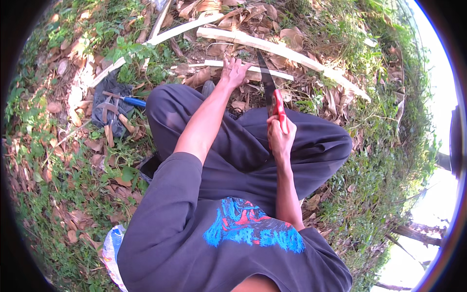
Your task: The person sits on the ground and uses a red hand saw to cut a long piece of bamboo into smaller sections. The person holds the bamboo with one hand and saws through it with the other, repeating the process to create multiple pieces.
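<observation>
Red-handled saw (273, 100) (blade up) over pale strip (253, 71)

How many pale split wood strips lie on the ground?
3: a long strip beyond the knife, a thin strip under the left hand, a curved strip upper left. Leaves may hide others.

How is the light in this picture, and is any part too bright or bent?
Head view: sunlight falls in patches on the dry leaves; the sky at the right rim is washed out white; the pale split stick curves from fisheye bending; the hands and the knife look sharp.
</observation>
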{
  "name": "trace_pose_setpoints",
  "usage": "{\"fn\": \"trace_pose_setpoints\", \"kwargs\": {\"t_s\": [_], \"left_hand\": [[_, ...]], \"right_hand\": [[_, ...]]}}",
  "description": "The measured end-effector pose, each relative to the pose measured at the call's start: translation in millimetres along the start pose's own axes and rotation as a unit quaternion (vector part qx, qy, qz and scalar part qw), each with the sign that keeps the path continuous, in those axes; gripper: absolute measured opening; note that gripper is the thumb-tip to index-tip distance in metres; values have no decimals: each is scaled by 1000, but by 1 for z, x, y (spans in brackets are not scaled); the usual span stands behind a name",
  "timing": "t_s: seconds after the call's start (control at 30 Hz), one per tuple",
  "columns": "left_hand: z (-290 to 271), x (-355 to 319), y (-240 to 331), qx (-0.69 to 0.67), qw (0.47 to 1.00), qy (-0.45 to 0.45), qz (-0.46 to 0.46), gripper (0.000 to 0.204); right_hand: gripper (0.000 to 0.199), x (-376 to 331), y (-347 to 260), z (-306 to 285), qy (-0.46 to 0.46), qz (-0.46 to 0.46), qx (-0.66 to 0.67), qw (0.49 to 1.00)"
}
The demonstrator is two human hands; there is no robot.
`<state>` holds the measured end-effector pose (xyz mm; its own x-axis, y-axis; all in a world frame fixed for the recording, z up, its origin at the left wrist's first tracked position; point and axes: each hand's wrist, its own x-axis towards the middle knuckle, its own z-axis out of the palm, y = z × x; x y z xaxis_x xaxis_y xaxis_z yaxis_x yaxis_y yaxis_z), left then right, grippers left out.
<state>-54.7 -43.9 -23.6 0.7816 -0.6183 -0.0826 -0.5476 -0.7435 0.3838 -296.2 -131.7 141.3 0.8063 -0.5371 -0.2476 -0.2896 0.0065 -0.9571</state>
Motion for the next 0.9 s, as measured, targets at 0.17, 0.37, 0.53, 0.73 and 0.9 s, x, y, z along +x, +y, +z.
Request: {"fn": "trace_pose_setpoints", "kwargs": {"t_s": [0.17,0.37,0.53,0.73,0.9], "left_hand": [[17,8,-10,24,999,26,-5,63],[6,1,-1,22,999,34,2,59],[0,3,-3,37,999,-2,-21,65],[-5,2,-1,27,999,37,-14,71],[-22,9,-1,-53,999,14,-2,44]], "right_hand": [[16,-31,-6,11,-14,7,-15,1000],[16,-29,-2,12,7,7,-28,1000],[16,-4,-1,32,-12,-3,-22,1000],[14,-52,-6,16,-18,-7,-10,1000],[13,-53,-36,-1,16,-34,73,997]]}}
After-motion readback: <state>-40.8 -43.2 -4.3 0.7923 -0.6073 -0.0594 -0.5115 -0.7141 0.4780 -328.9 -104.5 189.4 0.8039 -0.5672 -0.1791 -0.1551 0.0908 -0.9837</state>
